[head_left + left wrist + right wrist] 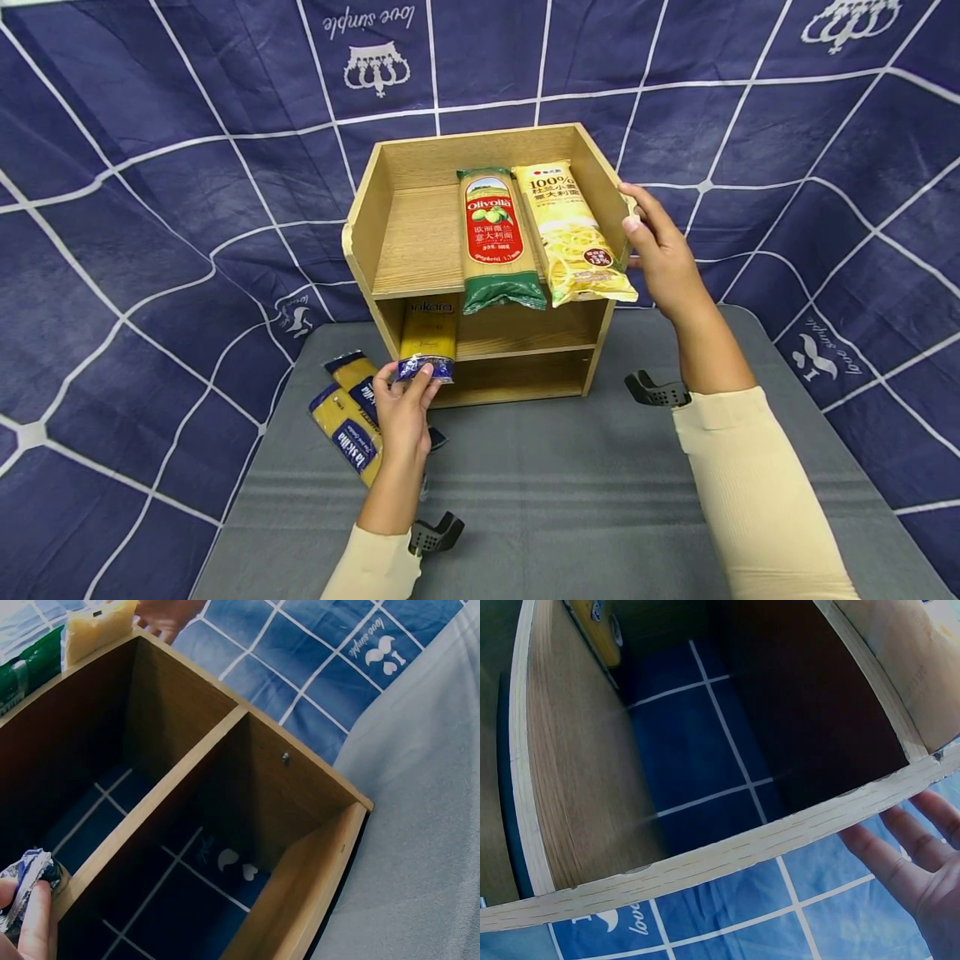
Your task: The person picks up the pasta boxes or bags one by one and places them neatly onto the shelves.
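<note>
My left hand (403,417) pinches the near end of a yellow spaghetti pack (429,337) with "ankara" lettering, thumb on top. Most of this pack lies inside the middle level of a wooden shelf (412,237), along its left wall, and its far end is hidden. In the left wrist view, my fingers hold the crinkled pack end (28,889) at the edge of the middle board. My right hand (663,258) grips the shelf's right side panel near the top, its fingers along the outer face in the right wrist view.
On the top level lie a red and green spaghetti pack (495,225) and a yellow pasta pack (566,225), both jutting past the front edge. Blue and yellow pasta packs (347,433) lie on the grey table (540,500), left of the shelf. Behind hangs blue checked cloth (495,67).
</note>
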